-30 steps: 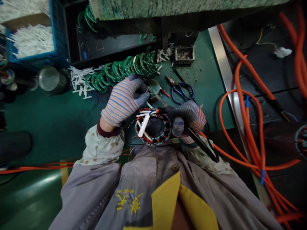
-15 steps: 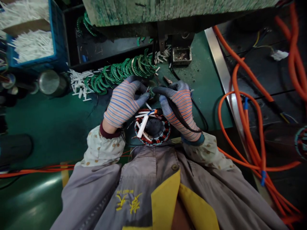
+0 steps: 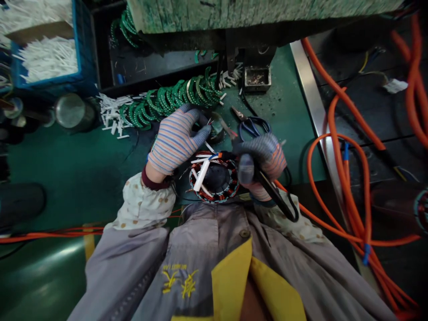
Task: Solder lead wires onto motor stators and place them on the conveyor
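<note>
My left hand (image 3: 180, 140), in a striped grey-fingered glove, pinches thin wire ends (image 3: 209, 121) between thumb and finger. My right hand (image 3: 261, 160), gloved alike and blurred by motion, is closed around a soldering iron (image 3: 274, 196); its narrow tip points up and left, and its black cord curls below the wrist. Between the hands lies a ring-shaped motor stator (image 3: 230, 187) with copper windings. White sleeves (image 3: 201, 175) and a black-covered lead rest across it. Just above it, a small round dish (image 3: 217, 131) is partly hidden by the iron's tip.
Blue-handled pliers (image 3: 252, 125) lie beyond my right hand. Green curved strips (image 3: 174, 98) and loose white tubes (image 3: 112, 111) spread behind the left. Further back are a blue bin (image 3: 78, 67), a black tray (image 3: 103, 71) and a small metal box (image 3: 257, 79). Orange cables (image 3: 329, 156) loop at right.
My right hand has moved right and down with the soldering iron, uncovering the pliers. My left hand keeps its pinch near the same spot. The view has shifted slightly.
</note>
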`<move>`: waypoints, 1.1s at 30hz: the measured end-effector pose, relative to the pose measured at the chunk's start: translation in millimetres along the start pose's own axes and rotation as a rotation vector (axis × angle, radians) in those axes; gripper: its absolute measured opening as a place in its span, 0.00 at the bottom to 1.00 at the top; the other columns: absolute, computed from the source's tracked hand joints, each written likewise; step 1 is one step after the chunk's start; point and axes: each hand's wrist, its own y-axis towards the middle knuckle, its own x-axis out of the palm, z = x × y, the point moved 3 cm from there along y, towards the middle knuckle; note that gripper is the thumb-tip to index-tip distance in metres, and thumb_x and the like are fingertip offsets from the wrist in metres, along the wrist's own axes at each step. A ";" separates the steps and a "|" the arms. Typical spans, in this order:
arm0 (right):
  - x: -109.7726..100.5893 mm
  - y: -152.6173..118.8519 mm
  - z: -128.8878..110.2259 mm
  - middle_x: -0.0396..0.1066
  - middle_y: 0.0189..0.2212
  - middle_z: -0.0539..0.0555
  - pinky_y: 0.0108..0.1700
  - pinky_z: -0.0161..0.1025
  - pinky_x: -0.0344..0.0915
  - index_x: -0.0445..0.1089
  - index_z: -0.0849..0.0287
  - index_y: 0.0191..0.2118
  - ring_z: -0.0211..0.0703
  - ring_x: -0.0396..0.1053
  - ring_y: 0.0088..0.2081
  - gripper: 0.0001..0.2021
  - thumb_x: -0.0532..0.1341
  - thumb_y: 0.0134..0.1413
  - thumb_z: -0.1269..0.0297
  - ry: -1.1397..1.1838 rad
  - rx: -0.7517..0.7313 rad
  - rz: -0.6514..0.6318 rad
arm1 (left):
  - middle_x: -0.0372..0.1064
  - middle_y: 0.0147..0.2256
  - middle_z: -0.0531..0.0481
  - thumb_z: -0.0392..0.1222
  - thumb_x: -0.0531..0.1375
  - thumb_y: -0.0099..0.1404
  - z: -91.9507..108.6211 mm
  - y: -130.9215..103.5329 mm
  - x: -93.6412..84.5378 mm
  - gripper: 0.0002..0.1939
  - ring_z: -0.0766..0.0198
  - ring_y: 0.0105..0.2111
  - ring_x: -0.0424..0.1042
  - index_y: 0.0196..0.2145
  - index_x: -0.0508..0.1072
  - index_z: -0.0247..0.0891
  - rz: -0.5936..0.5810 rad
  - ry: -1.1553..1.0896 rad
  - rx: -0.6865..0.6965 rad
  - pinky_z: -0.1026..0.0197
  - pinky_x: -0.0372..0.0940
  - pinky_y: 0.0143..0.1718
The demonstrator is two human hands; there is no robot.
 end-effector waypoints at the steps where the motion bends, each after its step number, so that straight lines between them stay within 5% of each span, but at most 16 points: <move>1: -5.1 -3.3 -3.9 0.75 0.35 0.58 0.44 0.53 0.73 0.84 0.47 0.44 0.57 0.75 0.40 0.26 0.51 0.86 0.46 0.007 -0.059 0.071 | 0.84 0.50 0.44 0.45 0.69 0.83 0.4 0.9 -1.7 0.06 0.49 0.51 0.82 0.49 0.84 0.42 -0.016 0.017 0.004 0.46 0.79 0.59; 5: -15.0 -4.6 -16.2 0.77 0.30 0.52 0.37 0.48 0.68 0.83 0.46 0.43 0.49 0.74 0.33 0.21 0.55 0.87 0.50 0.061 -0.222 0.226 | 0.84 0.48 0.44 0.46 0.68 0.81 1.7 3.1 -9.1 0.07 0.48 0.48 0.84 0.47 0.86 0.42 -0.065 0.076 -0.002 0.48 0.79 0.54; 10: -14.9 -1.4 -14.8 0.79 0.32 0.52 0.39 0.49 0.70 0.84 0.45 0.45 0.51 0.75 0.34 0.17 0.58 0.84 0.53 0.091 -0.204 0.184 | 0.83 0.47 0.42 0.49 0.67 0.83 7.3 4.8 -11.5 0.10 0.45 0.49 0.85 0.46 0.85 0.41 -0.102 0.145 -0.021 0.47 0.79 0.55; 18: -15.9 -4.4 -15.4 0.77 0.30 0.53 0.37 0.49 0.70 0.86 0.46 0.43 0.51 0.74 0.33 0.24 0.53 0.85 0.49 0.003 -0.192 0.151 | 0.83 0.51 0.41 0.46 0.68 0.83 15.1 4.1 -9.4 0.06 0.44 0.52 0.83 0.49 0.83 0.43 -0.099 0.200 -0.050 0.46 0.79 0.57; 30: -11.8 1.7 -19.4 0.75 0.29 0.52 0.36 0.48 0.70 0.81 0.49 0.38 0.50 0.73 0.32 0.22 0.53 0.83 0.56 0.028 -0.094 0.386 | 0.83 0.50 0.43 0.48 0.67 0.84 13.8 -3.7 -3.9 0.07 0.45 0.51 0.83 0.48 0.82 0.45 -0.010 0.126 -0.037 0.45 0.80 0.58; 33: -2.0 19.1 -16.5 0.79 0.38 0.56 0.44 0.51 0.74 0.87 0.52 0.48 0.54 0.77 0.41 0.23 0.52 0.84 0.59 -0.024 -0.034 0.225 | 0.83 0.50 0.43 0.47 0.66 0.86 13.2 -5.3 -2.2 0.08 0.45 0.52 0.83 0.49 0.83 0.43 0.000 0.159 -0.026 0.45 0.80 0.57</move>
